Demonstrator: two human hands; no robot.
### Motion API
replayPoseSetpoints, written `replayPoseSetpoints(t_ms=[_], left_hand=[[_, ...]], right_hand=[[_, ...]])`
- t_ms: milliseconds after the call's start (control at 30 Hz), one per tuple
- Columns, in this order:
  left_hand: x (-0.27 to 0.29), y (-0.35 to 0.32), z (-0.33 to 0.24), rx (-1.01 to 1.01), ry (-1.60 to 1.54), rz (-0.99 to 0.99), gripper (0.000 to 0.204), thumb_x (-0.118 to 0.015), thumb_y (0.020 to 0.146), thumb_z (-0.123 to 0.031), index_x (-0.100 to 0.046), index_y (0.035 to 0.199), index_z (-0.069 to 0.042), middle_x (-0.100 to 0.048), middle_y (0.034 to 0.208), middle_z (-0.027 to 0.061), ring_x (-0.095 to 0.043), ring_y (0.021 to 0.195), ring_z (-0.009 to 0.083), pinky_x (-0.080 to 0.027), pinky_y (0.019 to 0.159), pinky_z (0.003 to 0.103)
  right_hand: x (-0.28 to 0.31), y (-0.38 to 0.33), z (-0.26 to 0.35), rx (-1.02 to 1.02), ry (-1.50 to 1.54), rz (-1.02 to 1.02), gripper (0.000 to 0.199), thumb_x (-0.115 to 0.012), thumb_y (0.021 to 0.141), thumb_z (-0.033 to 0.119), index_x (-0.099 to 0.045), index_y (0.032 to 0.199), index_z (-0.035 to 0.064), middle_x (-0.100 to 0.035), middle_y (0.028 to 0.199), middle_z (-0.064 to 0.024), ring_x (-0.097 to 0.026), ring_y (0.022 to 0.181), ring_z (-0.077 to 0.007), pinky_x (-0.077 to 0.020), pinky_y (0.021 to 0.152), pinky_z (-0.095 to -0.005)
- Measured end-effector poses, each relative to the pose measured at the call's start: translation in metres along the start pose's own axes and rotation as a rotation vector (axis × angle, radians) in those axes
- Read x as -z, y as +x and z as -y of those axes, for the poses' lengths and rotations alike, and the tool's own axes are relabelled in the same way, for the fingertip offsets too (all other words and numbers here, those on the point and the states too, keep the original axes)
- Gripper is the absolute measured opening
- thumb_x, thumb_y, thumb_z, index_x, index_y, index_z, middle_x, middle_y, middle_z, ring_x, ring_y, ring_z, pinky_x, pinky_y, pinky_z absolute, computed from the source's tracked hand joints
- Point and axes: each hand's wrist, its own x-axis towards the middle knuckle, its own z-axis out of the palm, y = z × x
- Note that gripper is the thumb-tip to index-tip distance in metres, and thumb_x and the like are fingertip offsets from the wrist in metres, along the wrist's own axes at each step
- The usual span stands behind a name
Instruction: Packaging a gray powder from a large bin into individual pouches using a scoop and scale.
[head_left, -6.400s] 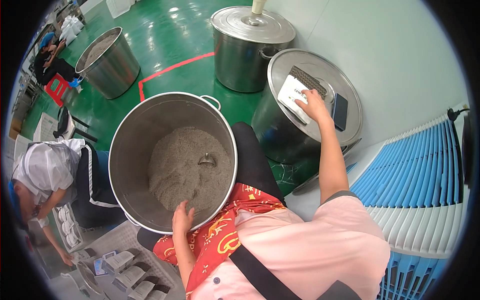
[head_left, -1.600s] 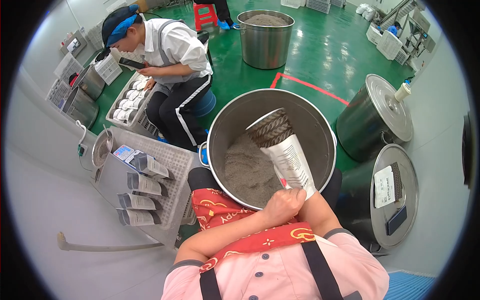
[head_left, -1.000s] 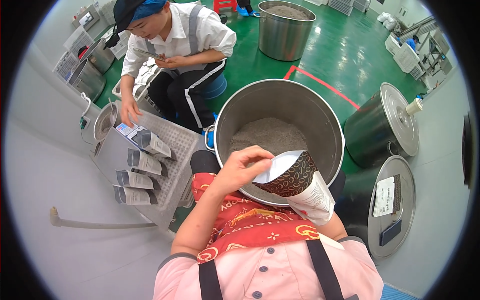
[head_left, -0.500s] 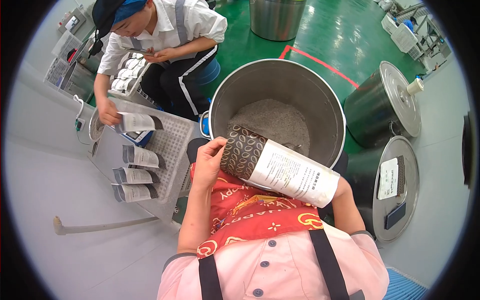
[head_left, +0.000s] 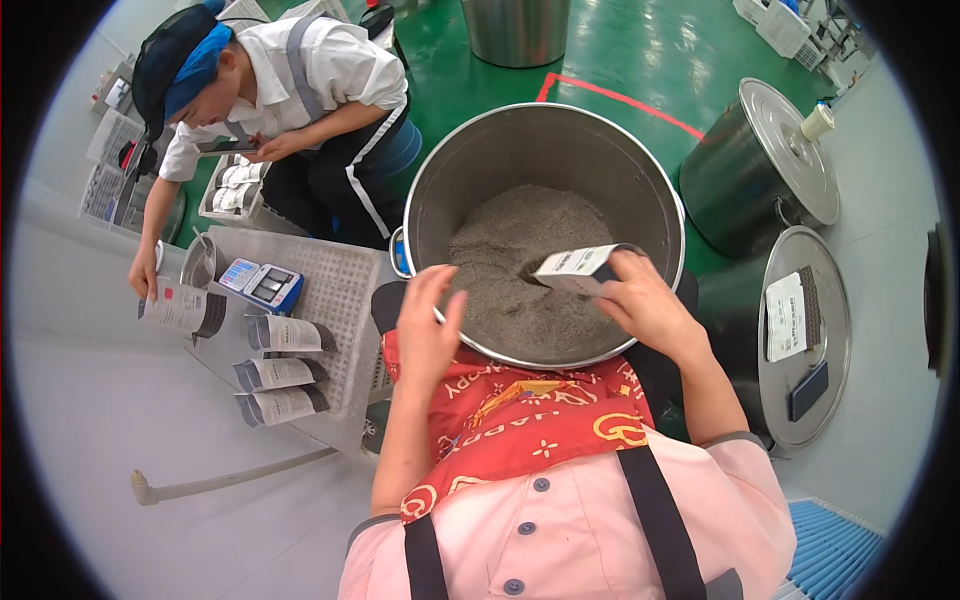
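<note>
A large steel pot point(head_left: 420, 180) stands in front of me, partly filled with a grey-brown powder point(head_left: 490, 235). My right hand point(head_left: 645, 305) reaches over it, closed on a white and dark pouch point(head_left: 575, 265). The pouch is tilted, with its far end down at a hollow in the powder; whether that end is open I cannot tell. By the pot's near left rim my left hand point(head_left: 430, 325) is raised, fingers and thumb apart, holding nothing.
At left, several filled pouches point(head_left: 285, 375) and a blue scale point(head_left: 262, 285) stand on a white perforated crate point(head_left: 345, 270). A co-worker's hand point(head_left: 145, 272) grips another pouch point(head_left: 182, 308). Lidded steel drums point(head_left: 760, 150) stand right; one lid carries a pouch point(head_left: 788, 318) and a phone point(head_left: 808, 390).
My left hand has let go of the large pouch held across my front. My right hand has moved over the powder with a pouch. The co-worker's pouch has moved off the scale leftward.
</note>
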Motion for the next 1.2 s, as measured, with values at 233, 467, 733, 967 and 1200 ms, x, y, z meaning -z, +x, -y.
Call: replayPoseSetpoints(t_ms=[233, 467, 733, 967, 1200], left_hand=[[-0.044, -0.015, -0.038, -0.621, 0.353, 0.458, 0.032, -0.058, 0.071, -0.005, -0.057, 0.103, -0.001, -0.056, 0.112, 0.0119, -0.057, 0.086, 0.0232, -0.046, 0.072, 0.035], [-0.058, -0.016, -0.002, -0.595, 0.379, 0.65, 0.017, -0.052, 0.072, -0.003, -0.051, 0.089, -0.002, -0.057, 0.103, 0.0159, -0.061, 0.072, 0.0273, -0.048, 0.066, 0.038], [-0.034, 0.024, 0.071, -0.117, 0.243, 0.394, 0.013, -0.057, 0.083, -0.009, -0.053, 0.089, 0.002, -0.057, 0.088, 0.0213, -0.056, 0.084, 0.04, -0.045, 0.071, 0.043], [-0.038, 0.05, 0.131, -0.104, 0.326, 0.302, 0.017, -0.052, 0.086, -0.008, -0.055, 0.1, 0.001, -0.057, 0.1, 0.019, -0.057, 0.09, 0.039, -0.048, 0.078, 0.043], [-0.059, 0.071, 0.159, -0.102, 0.5, 0.261, 0.004, -0.05, 0.086, -0.006, -0.051, 0.087, -0.002, -0.058, 0.081, 0.0179, -0.059, 0.069, 0.0382, -0.049, 0.059, 0.045]], right_hand=[[-0.059, 0.01, 0.017, 0.27, -0.012, 0.076, 0.017, -0.06, 0.069, 0.015, -0.069, 0.073, 0.0015, -0.056, 0.111, -0.0161, -0.048, 0.111, -0.0282, -0.0368, 0.092, -0.0379], [-0.061, 0.014, 0.002, 0.327, -0.094, 0.29, 0.024, -0.064, 0.074, 0.016, -0.064, 0.093, 0.001, -0.052, 0.117, -0.0157, -0.047, 0.113, -0.03, -0.0359, 0.096, -0.0397], [-0.064, 0.064, -0.069, -0.043, 0.195, 0.039, 0.028, -0.06, 0.083, 0.02, -0.059, 0.106, 0.0047, -0.053, 0.109, -0.0138, -0.051, 0.108, -0.0303, -0.0424, 0.091, -0.0398], [-0.17, 0.086, -0.162, -0.526, -0.243, 0.755, 0.032, -0.062, 0.081, 0.021, -0.063, 0.109, 0.0062, -0.059, 0.116, -0.0154, -0.055, 0.111, -0.0304, -0.0466, 0.09, -0.0385], [-0.26, 0.078, -0.218, -0.681, -0.262, 1.044, 0.03, -0.061, 0.081, 0.02, -0.065, 0.106, 0.0057, -0.062, 0.113, -0.0133, -0.059, 0.106, -0.0276, -0.049, 0.085, -0.037]])
